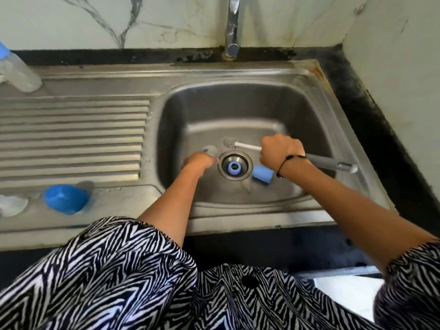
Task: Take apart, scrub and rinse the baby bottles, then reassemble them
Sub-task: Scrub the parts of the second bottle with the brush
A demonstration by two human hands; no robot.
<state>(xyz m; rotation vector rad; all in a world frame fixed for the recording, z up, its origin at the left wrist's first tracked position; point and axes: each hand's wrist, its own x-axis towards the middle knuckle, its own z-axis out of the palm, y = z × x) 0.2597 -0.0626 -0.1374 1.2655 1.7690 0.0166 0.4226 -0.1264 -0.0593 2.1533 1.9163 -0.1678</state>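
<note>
The right hand is reaching down into the stainless-steel sink basin with its fingers curled in a fist around the white-and-grey bottle brush. The bristle head is pointing left, lying just behind the round metal drain, while the grey handle is sticking out past the wrist toward the basin's right wall. The left hand is stretching in from the front rim, knuckles up, pinching a clear, blurred bottle part just left of the drain; how the fingers are wrapping it cannot be told. A blue ring-shaped bottle collar is sitting in the drain opening, and a blue cylindrical cap is lying on its side just right of it, under the right wrist. On the ribbed draining board, a clear baby bottle with a blue top is standing at the far left corner, and a blue dome-shaped cover is resting near the front edge beside a clear piece. The chrome tap is rising behind the basin's back rim. The basin floor behind the brush and the board's ribbed middle are lying bare.
</note>
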